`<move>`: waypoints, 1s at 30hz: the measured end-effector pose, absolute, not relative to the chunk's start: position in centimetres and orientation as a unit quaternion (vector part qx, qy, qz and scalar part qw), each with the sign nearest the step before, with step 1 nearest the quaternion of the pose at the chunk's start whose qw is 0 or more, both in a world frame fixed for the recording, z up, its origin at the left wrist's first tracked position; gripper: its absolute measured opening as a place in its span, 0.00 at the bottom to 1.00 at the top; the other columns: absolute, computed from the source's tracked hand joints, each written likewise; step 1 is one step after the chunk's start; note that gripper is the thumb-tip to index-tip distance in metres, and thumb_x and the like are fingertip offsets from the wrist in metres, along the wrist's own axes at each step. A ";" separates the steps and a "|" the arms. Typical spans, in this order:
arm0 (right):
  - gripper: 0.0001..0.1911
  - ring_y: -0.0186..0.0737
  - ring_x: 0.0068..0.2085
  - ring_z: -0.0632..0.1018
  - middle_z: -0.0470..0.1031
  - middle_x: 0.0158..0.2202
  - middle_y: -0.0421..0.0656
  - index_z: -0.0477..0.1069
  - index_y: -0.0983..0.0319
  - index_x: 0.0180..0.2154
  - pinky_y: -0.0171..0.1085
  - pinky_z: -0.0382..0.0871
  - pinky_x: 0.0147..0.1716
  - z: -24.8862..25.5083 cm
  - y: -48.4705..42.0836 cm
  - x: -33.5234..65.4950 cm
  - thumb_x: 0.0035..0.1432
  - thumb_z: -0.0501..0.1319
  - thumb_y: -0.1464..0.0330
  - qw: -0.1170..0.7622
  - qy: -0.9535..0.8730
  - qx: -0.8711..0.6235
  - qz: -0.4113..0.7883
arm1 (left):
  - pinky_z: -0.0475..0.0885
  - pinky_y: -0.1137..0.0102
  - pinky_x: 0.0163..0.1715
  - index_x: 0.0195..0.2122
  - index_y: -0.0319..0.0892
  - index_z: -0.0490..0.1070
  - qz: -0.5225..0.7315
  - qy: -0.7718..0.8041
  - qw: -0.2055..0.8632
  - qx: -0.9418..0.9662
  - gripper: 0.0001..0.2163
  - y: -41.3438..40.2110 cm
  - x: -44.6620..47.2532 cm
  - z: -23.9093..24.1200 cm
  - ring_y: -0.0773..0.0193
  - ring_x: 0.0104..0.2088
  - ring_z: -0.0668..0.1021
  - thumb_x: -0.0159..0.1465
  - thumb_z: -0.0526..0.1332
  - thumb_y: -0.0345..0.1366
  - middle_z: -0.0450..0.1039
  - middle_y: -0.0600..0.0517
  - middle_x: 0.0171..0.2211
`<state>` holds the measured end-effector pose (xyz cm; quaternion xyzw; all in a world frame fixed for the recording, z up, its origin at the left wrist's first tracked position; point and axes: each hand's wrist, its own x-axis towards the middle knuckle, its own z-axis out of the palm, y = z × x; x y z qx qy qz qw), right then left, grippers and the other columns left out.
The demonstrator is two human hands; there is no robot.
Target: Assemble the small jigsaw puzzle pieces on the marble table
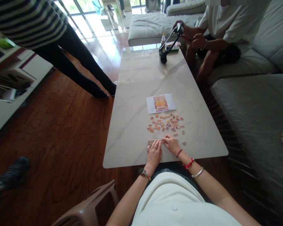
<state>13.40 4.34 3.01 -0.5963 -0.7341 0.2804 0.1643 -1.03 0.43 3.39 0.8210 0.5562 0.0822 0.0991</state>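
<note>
Your white shirt (169, 201) is nearest the camera, below the near edge of the marble-patterned counter (136, 94). A plastic stool (85, 208) stands to its left, on the wood floor (61, 125).

Your left hand (154, 152) lies palm down near this edge, fingers extended and not clenched. It covers part of the assembled strip (151, 142); the strip's left end shows beside your fingers. Your right hand (171, 144) is just beside the left, with thumb and fingertips drawn together at the strip's upper edge. You cannot tell from this view whether these fingertips grip a piece.

The loose puzzle pieces (167, 126), mainly orange, pink and purple, lie scattered on the counter just beyond both hands. One pale piece (184, 142) sits apart, to the right of your right hand. Beyond the scatter, a creased reference sheet (160, 103) lies flat, showing a printed orange figure.

At the far end, locate the black jointed stand (163, 58), with a bottle (163, 39) close behind it. A seated person (226, 31) is at the right; a standing person (35, 25) is at the left.
</note>
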 end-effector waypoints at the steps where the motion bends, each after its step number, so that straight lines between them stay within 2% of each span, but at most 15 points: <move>1: 0.08 0.32 0.34 0.70 0.68 0.33 0.42 0.71 0.59 0.33 0.30 0.63 0.33 3.1 4.4 13.3 0.53 0.54 0.71 0.159 -0.737 -0.596 0.276 | 0.56 0.61 0.47 0.52 0.43 0.58 0.083 0.555 0.100 0.822 0.20 0.5 -1.1 3.4 0.59 0.53 0.62 0.58 0.48 0.30 0.62 0.45 0.51; 7: 0.09 0.33 0.31 0.70 0.68 0.32 0.42 0.71 0.59 0.29 0.30 0.61 0.29 3.9 4.7 13.1 0.53 0.53 0.69 0.096 -0.772 -0.589 0.220 | 0.56 0.62 0.47 0.52 0.43 0.57 0.091 0.544 0.103 0.828 0.19 0.6 -1.2 3.4 0.60 0.53 0.61 0.59 0.46 0.30 0.60 0.46 0.52; 11: 0.08 0.33 0.31 0.70 0.68 0.31 0.43 0.70 0.60 0.28 0.29 0.60 0.29 4.2 4.8 13.1 0.54 0.52 0.69 0.076 -0.782 -0.581 0.213 | 0.57 0.63 0.46 0.51 0.43 0.58 0.094 0.541 0.113 0.828 0.19 0.8 -1.3 3.4 0.60 0.53 0.62 0.58 0.47 0.30 0.61 0.46 0.52; 16: 0.04 0.33 0.31 0.70 0.68 0.32 0.43 0.69 0.63 0.29 0.30 0.62 0.30 4.1 5.7 13.5 0.49 0.55 0.73 0.118 -0.770 -0.570 0.260 | 0.59 0.66 0.45 0.51 0.44 0.59 0.103 0.536 0.154 0.824 0.21 1.2 -2.0 3.7 0.62 0.52 0.64 0.56 0.48 0.25 0.62 0.48 0.51; 20: 0.04 0.32 0.29 0.71 0.71 0.26 0.41 0.69 0.64 0.26 0.30 0.62 0.29 4.2 5.9 13.8 0.46 0.56 0.75 0.167 -0.717 -0.592 0.328 | 0.62 0.67 0.43 0.48 0.45 0.61 0.140 0.545 0.215 0.799 0.22 2.1 -2.9 3.8 0.64 0.48 0.67 0.52 0.48 0.22 0.64 0.50 0.49; 24: 0.04 0.31 0.26 0.72 0.73 0.23 0.40 0.70 0.64 0.25 0.29 0.62 0.27 4.4 5.1 13.3 0.45 0.57 0.74 0.178 -0.682 -0.592 0.391 | 0.65 0.68 0.43 0.42 0.41 0.63 0.224 0.564 0.279 0.744 0.19 3.2 -3.7 3.2 0.64 0.44 0.69 0.50 0.48 0.20 0.68 0.48 0.42; 30: 0.07 0.33 0.29 0.73 0.75 0.27 0.42 0.72 0.62 0.28 0.30 0.63 0.31 3.8 4.7 11.5 0.47 0.56 0.74 0.175 -0.675 -0.623 0.355 | 0.69 0.69 0.40 0.39 0.41 0.62 0.301 0.560 0.351 0.688 0.20 4.0 -3.9 1.8 0.67 0.38 0.73 0.47 0.47 0.18 0.67 0.49 0.38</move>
